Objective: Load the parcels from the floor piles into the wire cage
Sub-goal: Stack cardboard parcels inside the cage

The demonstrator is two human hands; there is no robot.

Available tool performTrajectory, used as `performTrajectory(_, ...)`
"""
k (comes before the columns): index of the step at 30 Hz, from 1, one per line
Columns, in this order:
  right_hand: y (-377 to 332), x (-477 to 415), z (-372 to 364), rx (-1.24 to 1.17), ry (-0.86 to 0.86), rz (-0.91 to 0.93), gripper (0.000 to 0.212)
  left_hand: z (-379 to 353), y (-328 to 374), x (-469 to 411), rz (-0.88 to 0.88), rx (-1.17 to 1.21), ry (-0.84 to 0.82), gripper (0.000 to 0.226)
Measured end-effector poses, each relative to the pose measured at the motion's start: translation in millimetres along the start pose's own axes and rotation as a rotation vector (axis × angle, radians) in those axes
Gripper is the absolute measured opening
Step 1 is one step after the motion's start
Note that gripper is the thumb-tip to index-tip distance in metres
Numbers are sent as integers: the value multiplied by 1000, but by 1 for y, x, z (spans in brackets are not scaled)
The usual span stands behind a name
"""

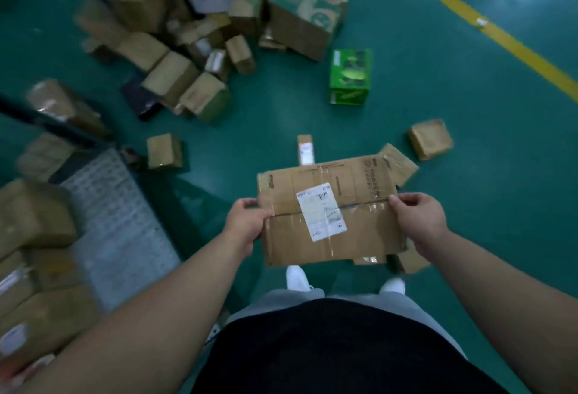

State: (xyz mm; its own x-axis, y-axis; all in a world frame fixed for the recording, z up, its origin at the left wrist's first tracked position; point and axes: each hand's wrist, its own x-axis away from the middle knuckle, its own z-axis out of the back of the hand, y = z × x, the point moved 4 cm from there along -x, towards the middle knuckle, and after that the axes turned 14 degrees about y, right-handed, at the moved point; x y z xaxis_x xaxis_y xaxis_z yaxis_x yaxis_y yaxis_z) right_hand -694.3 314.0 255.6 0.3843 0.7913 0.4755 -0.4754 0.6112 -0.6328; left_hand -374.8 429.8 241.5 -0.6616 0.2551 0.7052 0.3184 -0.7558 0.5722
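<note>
Now both hands grip a flat cardboard parcel [331,212] held above the green floor [438,65]: the left hand [245,224] clasps its left edge, the right hand [417,218] its right edge. More parcels [175,49] lie piled on the floor beyond, and a green box [350,77] stands apart.

Floor [438,87] open fwd-right (box pile [170,77] blocks fwd-left).

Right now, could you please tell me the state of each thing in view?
flat parcel: taped shut, held up level.
left hand: grips its left edge.
right hand: grips its right edge.
green box: standing alone, not yet loaded.
floor pile: jumbled, not yet loaded.
</note>
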Motion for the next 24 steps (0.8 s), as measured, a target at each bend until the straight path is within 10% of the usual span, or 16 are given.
performTrajectory(24,-335,44,-354,314,-821,359,15,186,46,-110,436,708,611,18)
